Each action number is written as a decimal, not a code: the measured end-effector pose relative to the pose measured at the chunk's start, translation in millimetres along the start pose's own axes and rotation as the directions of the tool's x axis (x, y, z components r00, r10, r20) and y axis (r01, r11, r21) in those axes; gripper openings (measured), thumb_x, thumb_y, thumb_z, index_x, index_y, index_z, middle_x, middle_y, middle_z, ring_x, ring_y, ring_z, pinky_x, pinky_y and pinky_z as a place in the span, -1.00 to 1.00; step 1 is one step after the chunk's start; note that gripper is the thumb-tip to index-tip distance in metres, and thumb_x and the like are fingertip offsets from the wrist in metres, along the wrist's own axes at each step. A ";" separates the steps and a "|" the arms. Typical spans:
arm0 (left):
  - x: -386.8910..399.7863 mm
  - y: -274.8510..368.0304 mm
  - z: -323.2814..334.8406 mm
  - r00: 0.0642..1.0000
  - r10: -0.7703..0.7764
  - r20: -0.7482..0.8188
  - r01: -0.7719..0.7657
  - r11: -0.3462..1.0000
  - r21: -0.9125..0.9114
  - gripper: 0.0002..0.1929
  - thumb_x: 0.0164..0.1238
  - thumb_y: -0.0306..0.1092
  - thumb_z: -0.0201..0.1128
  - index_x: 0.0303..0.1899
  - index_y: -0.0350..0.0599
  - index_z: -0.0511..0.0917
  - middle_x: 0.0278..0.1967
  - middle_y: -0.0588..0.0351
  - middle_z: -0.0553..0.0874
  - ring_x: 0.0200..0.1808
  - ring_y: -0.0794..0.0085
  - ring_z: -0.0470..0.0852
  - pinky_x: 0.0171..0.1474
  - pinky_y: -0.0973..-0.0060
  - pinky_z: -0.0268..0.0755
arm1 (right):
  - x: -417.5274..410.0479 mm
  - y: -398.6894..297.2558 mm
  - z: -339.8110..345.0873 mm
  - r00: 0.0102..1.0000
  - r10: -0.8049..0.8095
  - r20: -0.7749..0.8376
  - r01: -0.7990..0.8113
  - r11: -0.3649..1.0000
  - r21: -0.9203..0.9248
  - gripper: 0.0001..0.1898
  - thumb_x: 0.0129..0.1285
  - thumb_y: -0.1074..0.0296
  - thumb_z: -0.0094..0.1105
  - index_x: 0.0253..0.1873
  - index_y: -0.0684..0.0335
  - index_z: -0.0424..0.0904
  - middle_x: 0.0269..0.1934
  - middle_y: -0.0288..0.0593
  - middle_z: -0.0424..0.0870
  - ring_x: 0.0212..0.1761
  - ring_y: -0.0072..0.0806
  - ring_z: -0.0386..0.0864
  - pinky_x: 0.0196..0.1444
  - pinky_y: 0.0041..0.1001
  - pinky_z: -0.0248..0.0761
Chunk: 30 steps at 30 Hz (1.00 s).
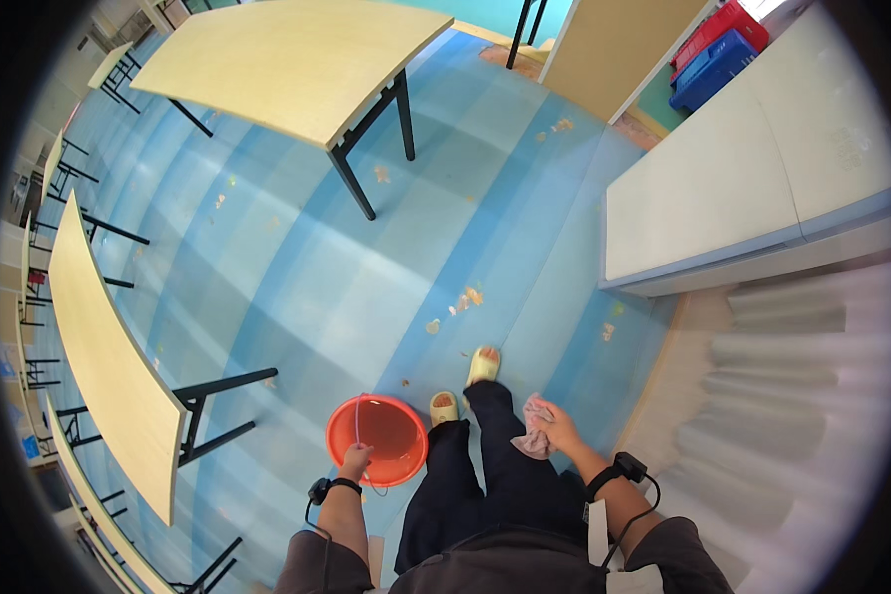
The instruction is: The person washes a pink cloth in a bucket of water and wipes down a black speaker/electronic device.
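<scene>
My left hand [356,459] grips the handle of a red-orange plastic bucket [417,445]. The bucket hangs or stands left of my feet; whether it touches the floor I cannot tell. Its inside looks dark and reddish, perhaps with water in it. A crumpled pink cloth [534,438] is bunched in my right hand [557,429], beside my right thigh. Below me are two pale yellow slippers [484,365], the right one ahead of the left. Each wrist wears a black strap with a small cabled device.
A light wood-topped table [289,59] with black legs stands ahead, another table [108,356] to the left, with more beyond. At right is a white cabinet-like unit [705,178], and below it a pale curtain [772,393]. Blue and red plastic crates [713,68] lie behind the unit.
</scene>
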State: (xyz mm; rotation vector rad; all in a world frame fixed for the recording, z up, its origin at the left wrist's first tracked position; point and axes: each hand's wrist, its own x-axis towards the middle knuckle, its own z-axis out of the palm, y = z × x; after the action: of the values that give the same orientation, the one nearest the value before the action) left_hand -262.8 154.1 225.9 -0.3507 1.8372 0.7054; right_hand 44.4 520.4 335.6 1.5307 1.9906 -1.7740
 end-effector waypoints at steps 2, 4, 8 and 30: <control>2.4 45.0 8.7 0.999 0.048 0.017 -0.049 0.998 0.049 -0.85 0.19 -0.30 0.24 -0.40 0.01 0.40 -0.56 0.25 0.43 -0.56 0.45 0.47 -0.46 0.49 0.40 | 10.8 -9.4 -18.8 1.000 0.015 0.003 -0.015 1.000 -0.002 -0.54 0.22 0.35 0.18 0.22 0.27 0.38 0.17 -0.03 0.48 0.20 -0.37 0.42 0.20 -0.44 0.26; 16.2 92.2 20.8 0.990 0.121 0.069 -0.128 0.985 0.112 -0.83 0.17 -0.33 0.27 -0.42 -0.03 0.39 -0.56 0.24 0.44 -0.56 0.47 0.48 -0.47 0.49 0.41 | 19.0 -6.7 -38.9 0.996 0.051 -0.067 -0.058 0.993 -0.102 -0.55 0.18 0.29 0.21 0.17 0.26 0.43 0.08 0.02 0.54 0.14 -0.22 0.48 0.14 -0.38 0.33; 43.2 179.5 45.5 0.968 0.229 0.101 -0.248 0.934 0.259 -0.82 0.12 -0.36 0.30 -0.44 -0.05 0.41 -0.55 0.21 0.49 -0.54 0.49 0.50 -0.46 0.49 0.41 | 36.7 8.5 -71.5 0.983 0.099 -0.158 -0.113 0.990 -0.079 -0.54 0.16 0.17 0.24 0.16 0.15 0.46 0.01 0.09 0.57 0.08 -0.07 0.52 0.07 -0.30 0.39; 166.9 634.6 230.1 0.695 0.625 0.355 -0.695 0.457 0.555 -0.59 0.05 -0.25 0.28 -0.07 -0.22 0.46 -0.23 -0.07 0.63 -0.16 0.13 0.63 -0.11 0.30 0.46 | 164.3 -88.6 -111.6 0.891 0.250 -0.378 -0.241 0.968 0.074 -0.50 0.08 0.35 0.28 0.13 0.35 0.37 0.04 0.08 0.51 0.11 -0.09 0.46 0.13 -0.27 0.33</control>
State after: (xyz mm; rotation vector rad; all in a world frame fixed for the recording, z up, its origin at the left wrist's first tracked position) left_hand -501.2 807.1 206.7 0.9387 1.9715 0.4984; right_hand -39.5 721.2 334.5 2.1715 1.8093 -1.4933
